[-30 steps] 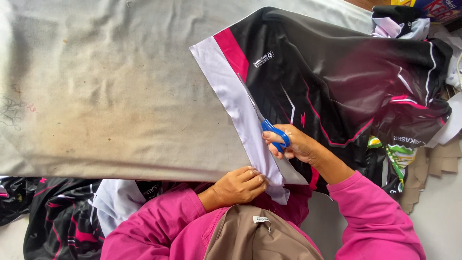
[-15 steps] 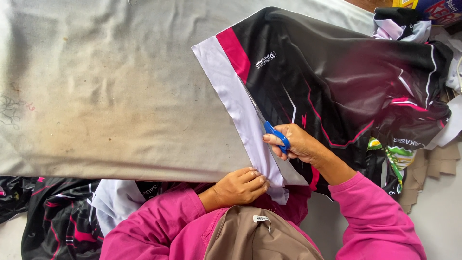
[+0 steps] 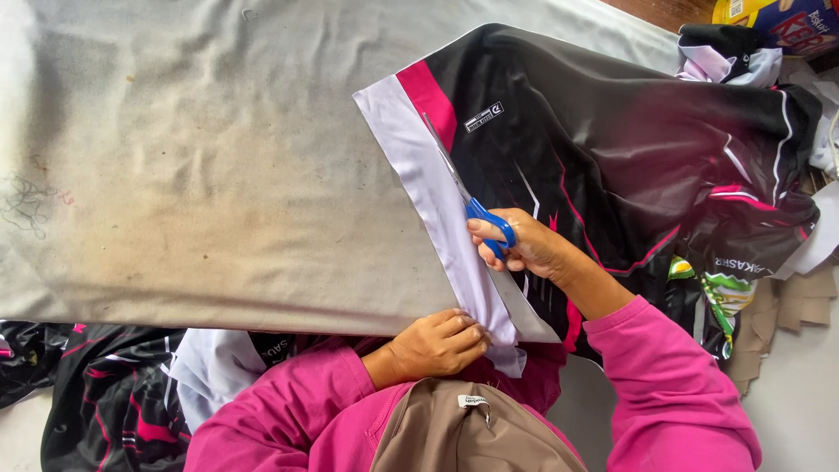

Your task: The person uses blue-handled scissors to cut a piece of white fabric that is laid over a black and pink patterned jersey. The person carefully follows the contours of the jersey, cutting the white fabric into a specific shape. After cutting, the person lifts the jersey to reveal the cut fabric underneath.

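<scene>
A black and pink printed fabric piece (image 3: pixel 629 149) with a white border strip (image 3: pixel 428 192) lies on a cloth-covered table (image 3: pixel 201 175). My right hand (image 3: pixel 524 245) grips blue-handled scissors (image 3: pixel 485 223), whose blades run up along the seam between the white strip and the dark print. My left hand (image 3: pixel 433 345) pinches the lower end of the white strip at the table's near edge. Both arms wear pink sleeves.
More printed fabric pieces hang below the table's near edge at the left (image 3: pixel 105 393). A pile of dark and white garments (image 3: pixel 743 61) sits at the far right, with brown paper pieces (image 3: pixel 786 315) beside it. A colourful box (image 3: pixel 778 22) stands at the top right corner.
My right hand and the scissors have advanced slightly up along the white strip. My left hand stays on the strip's lower end.
</scene>
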